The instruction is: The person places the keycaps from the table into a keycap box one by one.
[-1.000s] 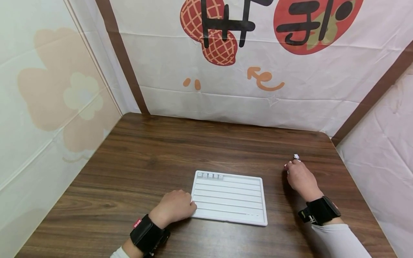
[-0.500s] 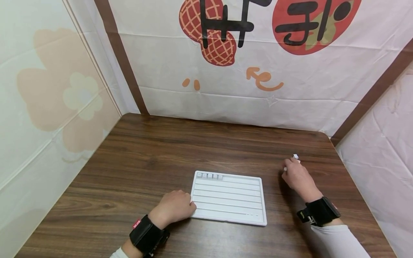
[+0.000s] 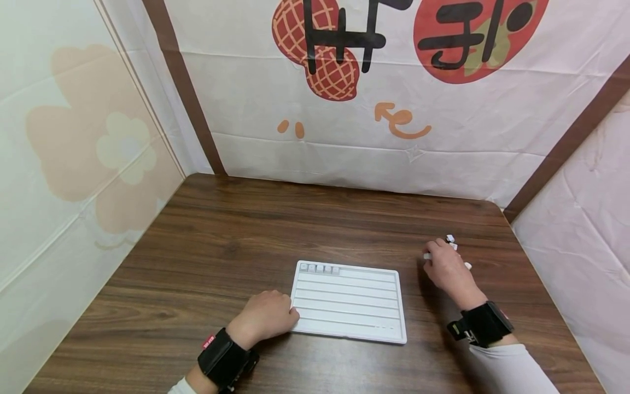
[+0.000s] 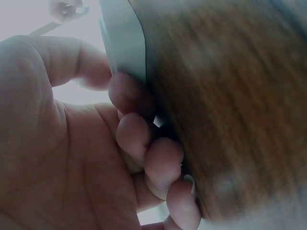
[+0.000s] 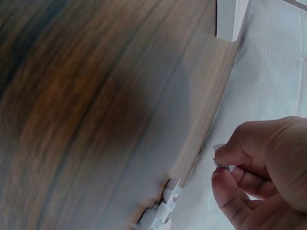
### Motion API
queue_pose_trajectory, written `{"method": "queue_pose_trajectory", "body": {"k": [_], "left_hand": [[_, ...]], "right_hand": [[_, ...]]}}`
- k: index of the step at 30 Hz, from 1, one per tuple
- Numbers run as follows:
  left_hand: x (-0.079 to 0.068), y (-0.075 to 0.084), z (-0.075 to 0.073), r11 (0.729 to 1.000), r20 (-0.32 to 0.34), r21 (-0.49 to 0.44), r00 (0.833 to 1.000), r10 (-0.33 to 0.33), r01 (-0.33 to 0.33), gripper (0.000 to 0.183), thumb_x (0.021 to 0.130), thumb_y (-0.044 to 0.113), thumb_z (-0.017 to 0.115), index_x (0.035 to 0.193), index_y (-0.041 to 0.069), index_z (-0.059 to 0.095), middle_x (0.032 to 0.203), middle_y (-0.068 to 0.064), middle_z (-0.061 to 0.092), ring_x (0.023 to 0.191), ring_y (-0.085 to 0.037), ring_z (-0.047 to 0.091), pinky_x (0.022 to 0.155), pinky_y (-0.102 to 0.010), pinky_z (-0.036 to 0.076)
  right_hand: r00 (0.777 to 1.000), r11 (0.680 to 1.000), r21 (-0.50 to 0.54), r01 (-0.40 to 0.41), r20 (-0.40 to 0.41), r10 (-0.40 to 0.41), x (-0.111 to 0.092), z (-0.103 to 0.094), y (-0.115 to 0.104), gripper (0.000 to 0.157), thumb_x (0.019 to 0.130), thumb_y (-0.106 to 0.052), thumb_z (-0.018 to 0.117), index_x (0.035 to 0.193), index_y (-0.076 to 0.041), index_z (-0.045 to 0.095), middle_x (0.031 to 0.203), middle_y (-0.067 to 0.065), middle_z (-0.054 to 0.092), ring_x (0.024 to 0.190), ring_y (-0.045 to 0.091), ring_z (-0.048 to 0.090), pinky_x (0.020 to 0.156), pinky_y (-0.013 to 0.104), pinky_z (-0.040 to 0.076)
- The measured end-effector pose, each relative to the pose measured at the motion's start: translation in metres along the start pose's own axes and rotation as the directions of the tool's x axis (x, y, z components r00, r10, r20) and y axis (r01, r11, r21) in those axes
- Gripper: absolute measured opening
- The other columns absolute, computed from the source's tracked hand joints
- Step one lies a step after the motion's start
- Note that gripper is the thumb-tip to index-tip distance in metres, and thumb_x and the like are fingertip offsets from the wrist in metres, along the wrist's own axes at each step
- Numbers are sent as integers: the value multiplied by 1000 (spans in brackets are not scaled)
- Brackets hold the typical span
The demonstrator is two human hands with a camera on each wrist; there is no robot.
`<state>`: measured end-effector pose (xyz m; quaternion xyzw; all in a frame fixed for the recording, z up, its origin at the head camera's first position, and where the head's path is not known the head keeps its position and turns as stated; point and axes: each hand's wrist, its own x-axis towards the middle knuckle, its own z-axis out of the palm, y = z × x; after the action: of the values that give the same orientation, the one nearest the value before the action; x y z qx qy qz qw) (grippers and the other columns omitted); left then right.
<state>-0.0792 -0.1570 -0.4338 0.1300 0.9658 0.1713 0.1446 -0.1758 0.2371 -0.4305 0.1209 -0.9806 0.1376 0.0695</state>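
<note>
A white keyboard base (image 3: 349, 298) with long rows lies flat on the table in the head view. Several pale keycaps (image 3: 320, 268) stand side by side at the left end of its top row. My left hand (image 3: 266, 313) holds the base at its lower left edge; the left wrist view shows thumb and forefinger pinching the white rim (image 4: 125, 45), the other fingers curled below. To the right of the base, my right hand (image 3: 449, 268) pinches a small white keycap (image 3: 427, 256) between thumb and fingertip, above the table. Loose white keycaps (image 3: 450, 238) lie behind and beside this hand, partly hidden by it.
The dark wooden table (image 3: 236, 230) extends round the base on all sides. A printed white cloth (image 3: 344, 142) hangs along its back edge, with more cloth (image 3: 74, 164) on the left and right.
My right hand has drawn back slightly left from the loose keycaps with one keycap in its fingers, uncovering more of them. My left hand and the base stay in place.
</note>
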Motion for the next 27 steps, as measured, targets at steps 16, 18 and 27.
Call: {"method": "queue_pose_trajectory", "body": {"k": [16,18,27], "left_hand": [[2,-1,1,1000,3,3,1000,6,-6,32,89,22,52,58,14,48,61,0,42,57,-18,40,52,-35,33],[2,-1,0,1000,-2,-1,1000,5,-5,31,89,21,53,59,13,49,61,-1,43,58,-18,40,52,-35,33],[1,0,0,1000,1,4,1000,7,-7,29,88,22,53,61,12,53,63,-1,47,58,-18,42,53,-36,36]], "right_hand": [[995,993,75,95,35,-98,11,7,-29,22,83,5,67,104,1,63,96,12,57,79,22,54,69,39,48],[992,991,79,109,48,-113,12,8,-36,22,84,5,67,105,1,63,97,12,56,79,21,54,69,38,47],[985,990,99,104,127,-116,16,14,-61,21,88,3,65,109,0,63,100,11,55,79,18,53,67,35,47]]}}
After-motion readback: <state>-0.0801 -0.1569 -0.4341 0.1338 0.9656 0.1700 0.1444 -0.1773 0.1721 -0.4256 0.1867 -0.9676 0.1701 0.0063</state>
